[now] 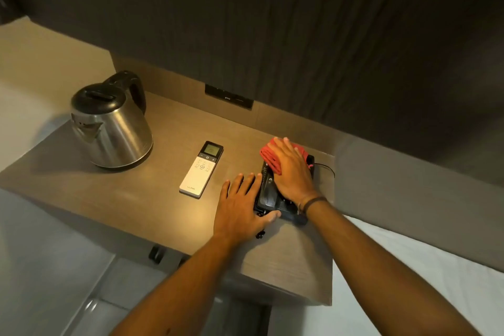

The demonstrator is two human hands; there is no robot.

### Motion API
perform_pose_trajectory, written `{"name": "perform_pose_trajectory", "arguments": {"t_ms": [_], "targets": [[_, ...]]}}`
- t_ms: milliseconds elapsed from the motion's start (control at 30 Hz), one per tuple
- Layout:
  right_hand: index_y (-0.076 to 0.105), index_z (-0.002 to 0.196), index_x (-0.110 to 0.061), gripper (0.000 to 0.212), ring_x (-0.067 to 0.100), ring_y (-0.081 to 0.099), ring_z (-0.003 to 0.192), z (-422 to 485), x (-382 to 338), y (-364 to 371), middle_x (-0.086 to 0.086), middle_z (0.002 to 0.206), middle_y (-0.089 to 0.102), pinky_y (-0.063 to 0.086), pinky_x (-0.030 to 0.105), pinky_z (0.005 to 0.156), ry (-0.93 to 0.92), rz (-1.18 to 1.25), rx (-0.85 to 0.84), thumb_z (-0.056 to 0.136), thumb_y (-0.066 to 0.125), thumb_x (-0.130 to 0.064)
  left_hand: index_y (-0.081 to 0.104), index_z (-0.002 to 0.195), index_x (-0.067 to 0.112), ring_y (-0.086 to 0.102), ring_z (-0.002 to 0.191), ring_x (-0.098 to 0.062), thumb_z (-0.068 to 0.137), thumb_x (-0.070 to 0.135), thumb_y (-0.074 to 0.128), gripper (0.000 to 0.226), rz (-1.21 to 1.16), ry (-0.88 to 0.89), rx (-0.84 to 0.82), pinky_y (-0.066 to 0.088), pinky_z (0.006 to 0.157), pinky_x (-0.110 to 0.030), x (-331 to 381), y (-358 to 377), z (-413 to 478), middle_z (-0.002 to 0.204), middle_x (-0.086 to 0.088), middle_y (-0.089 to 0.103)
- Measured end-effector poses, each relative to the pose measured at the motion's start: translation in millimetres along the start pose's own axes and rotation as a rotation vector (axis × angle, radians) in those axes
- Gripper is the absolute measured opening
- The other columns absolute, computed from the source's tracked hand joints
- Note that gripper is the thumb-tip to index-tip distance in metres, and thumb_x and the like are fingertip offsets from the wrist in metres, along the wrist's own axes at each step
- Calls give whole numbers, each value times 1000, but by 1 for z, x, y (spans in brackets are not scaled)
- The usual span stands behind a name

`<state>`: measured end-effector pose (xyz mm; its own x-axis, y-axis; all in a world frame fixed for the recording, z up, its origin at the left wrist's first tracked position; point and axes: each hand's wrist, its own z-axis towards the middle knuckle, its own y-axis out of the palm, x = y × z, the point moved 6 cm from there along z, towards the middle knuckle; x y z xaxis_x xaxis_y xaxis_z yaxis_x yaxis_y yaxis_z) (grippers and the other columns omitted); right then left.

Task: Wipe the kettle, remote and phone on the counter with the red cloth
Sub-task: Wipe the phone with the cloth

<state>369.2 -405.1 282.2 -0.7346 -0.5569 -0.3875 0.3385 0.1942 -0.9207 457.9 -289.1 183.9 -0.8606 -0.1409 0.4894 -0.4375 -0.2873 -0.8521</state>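
Head view — my right hand (290, 169) presses the red cloth (268, 157) flat on the phone (268, 194).

My left hand (241, 204) lies open, thumb braced on the phone's near edge. The cloth is soft and bunches under my palm; the phone looks light and likely to slide — so hold its edges. The remote (201, 169) sits just left of my left hand, the kettle (111, 128) well beyond.

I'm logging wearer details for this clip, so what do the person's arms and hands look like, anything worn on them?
Both forearms are bare, no sleeves in view. The right hand has a thin dark band around its wrist. The left hand shows no rings, watch or glove.
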Motion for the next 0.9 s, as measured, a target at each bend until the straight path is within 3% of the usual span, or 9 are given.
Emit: {"name": "perform_pose_trajectory", "arguments": {"t_ms": [167, 300, 400, 467, 567, 633, 733, 833, 900], "targets": [[38, 165, -26, 78, 18, 16, 166, -50, -7, 19, 0, 176, 34, 9, 47, 137, -138, -31, -87, 97, 68, -5, 33, 163, 30, 29, 160, -28, 86, 81, 53, 94, -14, -7, -35, 20, 132, -57, 1, -1, 1, 169, 0, 42], [50, 158, -28, 65, 15, 37, 158, -95, -23, 19, -1, 165, 52, 25, 41, 134, -126, 121, -167, 99, 70, -10, 14, 170, 26, 15, 166, -29, 90, 66, 58, 99, -8, -6, -128, 12, 134, -58, 0, 2, 1, 178, -4, 27], [66, 140, -21, 35, 17, 70, 120, -107, -18, 5, 4, 132, 73, 56, 29, 101, 126, 522, -262, 109, 56, -33, 4, 171, 27, 7, 167, -28, 90, 71, 54, 105, 28, -2, -171, 8, 135, -59, 0, 4, 1, 180, -3, 18], [70, 123, -19, 37, 21, 75, 100, -103, -5, -11, 5, 112, 77, 58, 29, 83, 354, 807, -254, 103, 56, -47, 6, 171, 27, 8, 167, -27, 87, 84, 43, 108, 29, -7, -162, 9, 134, -59, -1, 4, 1, 180, -2, 18], [74, 95, -18, 25, 10, 73, 73, -87, 31, -53, 8, 90, 74, 59, 27, 67, 564, 930, 38, 105, 62, -38, 14, 171, 28, 13, 166, -27, 82, 98, 26, 113, 24, -28, -106, 12, 134, -59, -1, 3, 1, 178, -1, 25], [78, 93, -7, 25, 23, 78, 83, -64, 59, -72, 20, 93, 77, 65, 40, 83, 659, 756, 162, 106, 63, -23, 12, 170, 31, 12, 167, -26, 83, 99, 27, 112, 32, -30, -97, 11, 134, -59, -1, 4, 2, 178, 0, 24], [72, 118, 8, 34, 48, 66, 122, -23, 72, -73, 32, 127, 73, 49, 59, 113, 641, 402, 131, 108, 56, -20, 10, 170, 32, 11, 167, -26, 82, 100, 25, 112, 40, -30, -103, 8, 135, -58, -2, 5, 2, 179, 0, 23], [70, 132, -3, 35, 48, 64, 131, -2, 60, -41, 28, 133, 73, 49, 55, 117, 427, 200, 25, 111, 51, -21, 11, 171, 31, 13, 167, -27, 83, 99, 27, 112, 38, -31, -99, 8, 135, -58, -2, 4, 2, 179, 0, 24], [62, 148, -15, 42, 34, 49, 149, -5, 54, -15, 16, 149, 67, 29, 35, 128, 238, 109, 20, 106, 59, -12, 12, 170, 30, 13, 166, -27, 83, 98, 27, 112, 36, -35, -101, 10, 134, -59, -1, 3, 1, 178, -1, 25]]}}
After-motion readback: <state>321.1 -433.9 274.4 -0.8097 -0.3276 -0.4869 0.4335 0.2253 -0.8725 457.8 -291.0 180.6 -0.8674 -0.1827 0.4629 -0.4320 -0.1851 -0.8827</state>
